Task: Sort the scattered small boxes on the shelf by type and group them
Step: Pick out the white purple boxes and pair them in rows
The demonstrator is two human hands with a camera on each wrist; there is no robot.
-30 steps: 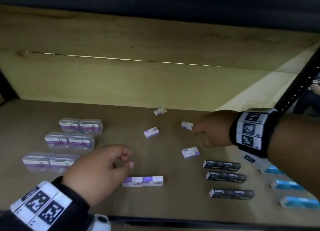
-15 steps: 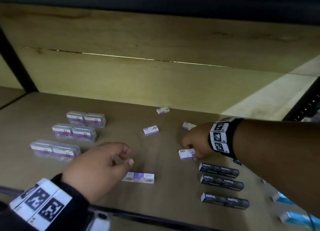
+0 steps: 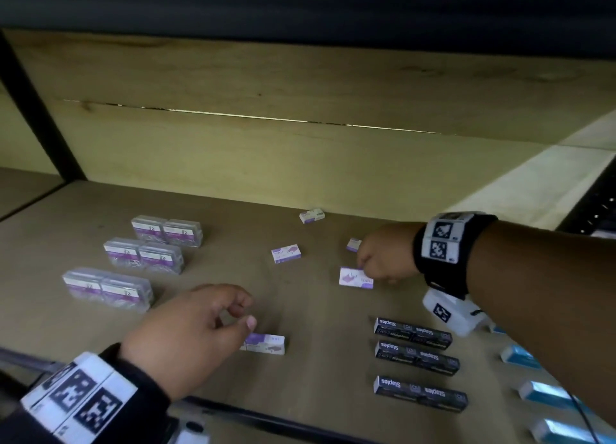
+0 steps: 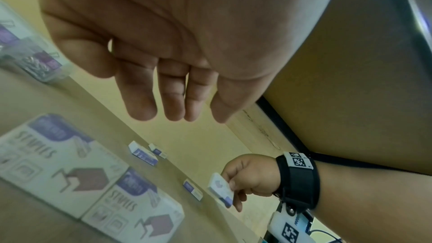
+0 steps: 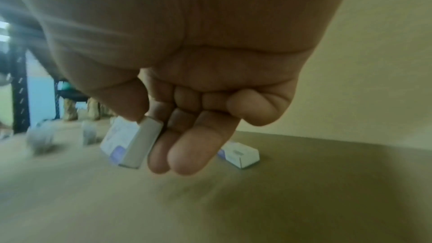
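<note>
My right hand (image 3: 383, 260) pinches a small white-and-purple staples box (image 3: 355, 277) between thumb and fingers, tilted and lifted off the shelf; the right wrist view shows that box (image 5: 131, 143) at the thumb tip. Loose boxes of the same kind lie at the back (image 3: 311, 216), mid-shelf (image 3: 286, 253) and behind my right hand (image 3: 353, 244). Two of them sit end to end near the front (image 3: 266, 343), seen close in the left wrist view (image 4: 93, 188). My left hand (image 3: 200, 330) hovers just left of that pair, fingers loosely curled, holding nothing.
Clear plastic boxes with purple labels (image 3: 143, 253) stand in three rows at the left. Black staples boxes (image 3: 416, 357) form three rows at the right front, blue boxes (image 3: 546, 393) beyond them. The wooden back wall (image 3: 266, 150) and the shelf's dark front rail (image 3: 266, 420) bound the space.
My right hand came back from the far box to the nearer white-and-purple box, pinched it and tilted it up off the shelf. The left hand stayed beside the front pair.
</note>
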